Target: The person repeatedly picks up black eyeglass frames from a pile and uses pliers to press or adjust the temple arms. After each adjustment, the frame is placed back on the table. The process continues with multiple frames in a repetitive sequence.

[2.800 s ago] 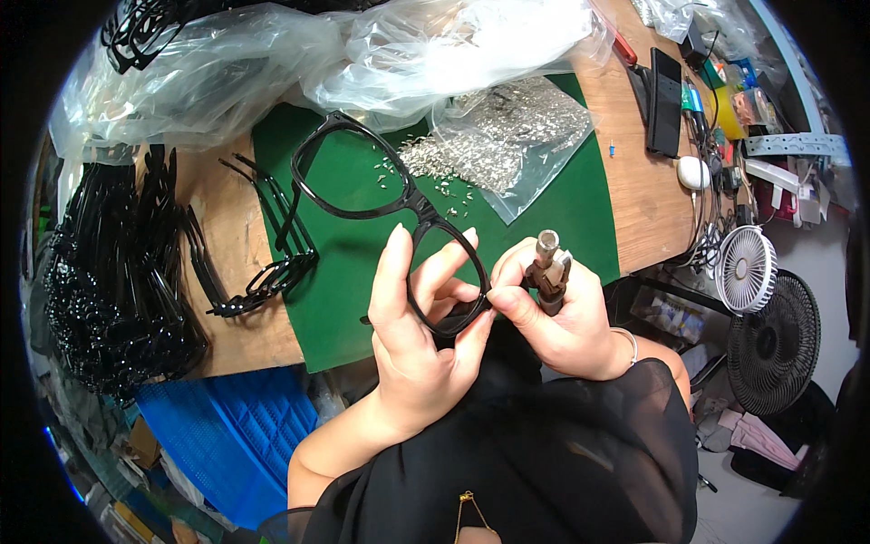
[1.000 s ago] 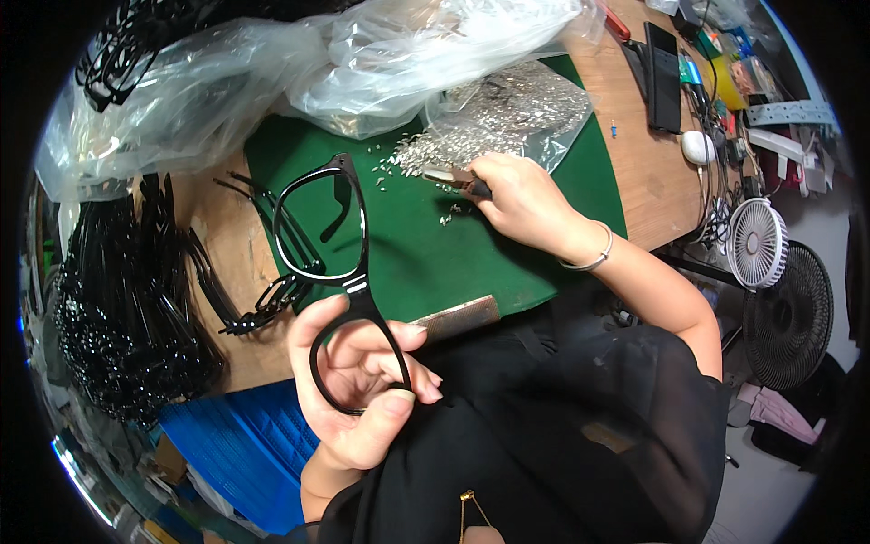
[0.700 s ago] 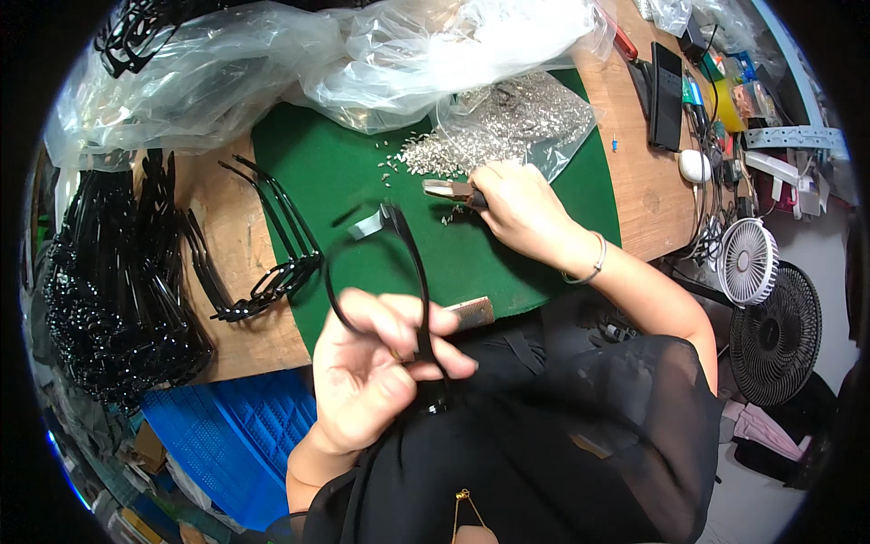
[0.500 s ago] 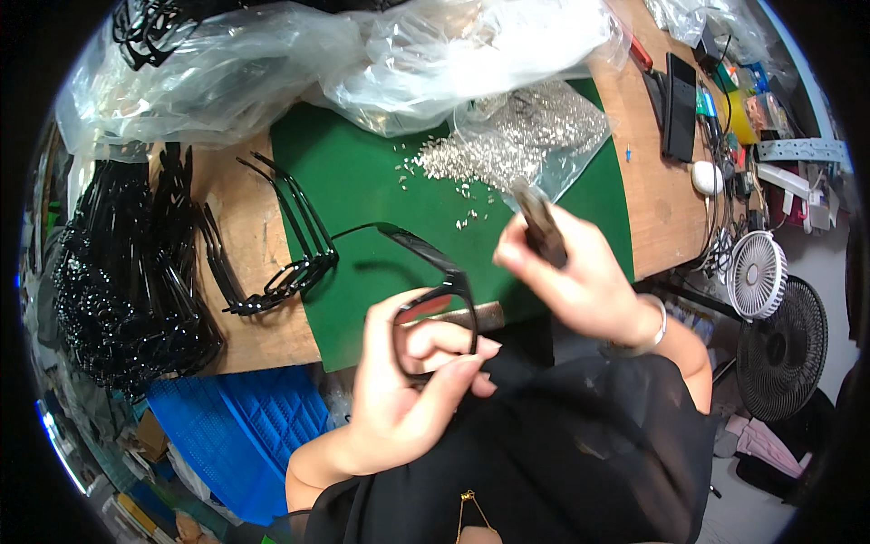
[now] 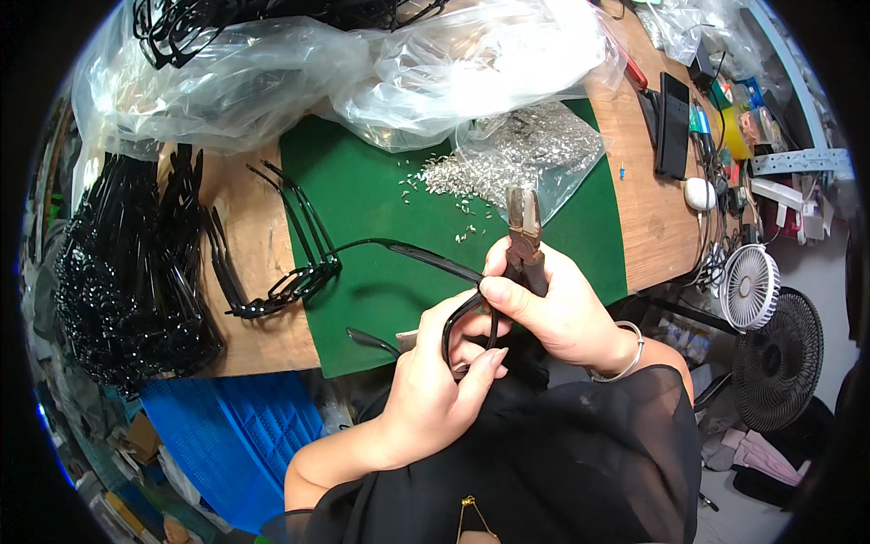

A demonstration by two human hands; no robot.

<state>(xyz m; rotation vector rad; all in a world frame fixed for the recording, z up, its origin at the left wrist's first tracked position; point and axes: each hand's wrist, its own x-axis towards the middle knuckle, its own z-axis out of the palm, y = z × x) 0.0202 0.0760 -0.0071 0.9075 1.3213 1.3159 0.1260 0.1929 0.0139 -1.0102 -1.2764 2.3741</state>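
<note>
My left hand is closed round the front of a black eyeglass frame, whose temples stick out to the left. With a pair of pliers in its palm, jaws pointing away from me, my right hand pinches the frame near its hinge corner with thumb and forefinger. Beyond the pliers, small silvery metal pieces spill from a clear plastic bag onto the green mat. Left of my hands, several more black frames lie stacked at the mat's edge.
A large heap of glossy black frames covers the table's left end. Clear plastic sheeting lies along the back. At the right are a black phone, cables and a white fan. A blue crate stands below the table's left edge.
My right hand has come left and down to the frame and now touches it, pliers still held. The left hand has moved right and turned the frame.
</note>
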